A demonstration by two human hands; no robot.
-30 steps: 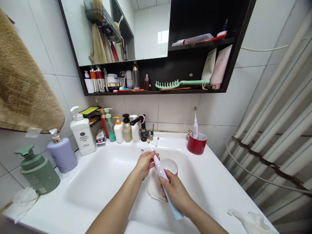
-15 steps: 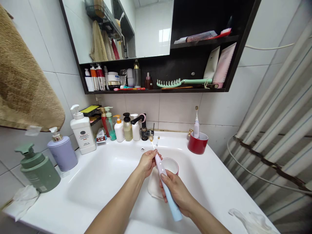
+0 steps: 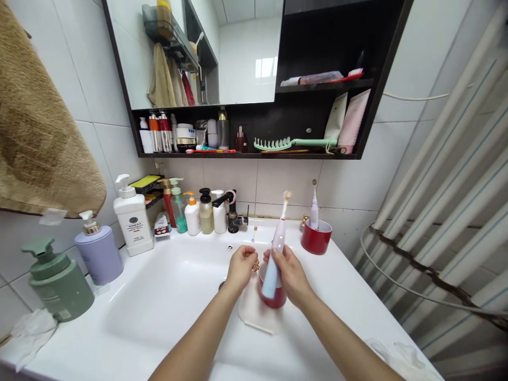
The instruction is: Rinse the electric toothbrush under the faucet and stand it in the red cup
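Note:
In my right hand is an electric toothbrush, its handle pink above and pale blue below. It stands nearly upright, brush head up, in front of a red cup with a white inside. My left hand has its fingertips pinched at the cup's small gold handle. The cup is over the white sink, above a flat cream-coloured piece; whether it touches that piece is hard to tell.
A second red cup with another electric toothbrush stands on the right rim. Behind the sink is a black faucet. Several pump bottles line the back and left, including a lilac one. A dark shelf cabinet hangs above.
My left hand has let go of the toothbrush's upper part and moved to the cup's handle. My right hand has tipped the toothbrush upright and raised it, in front of the cup.

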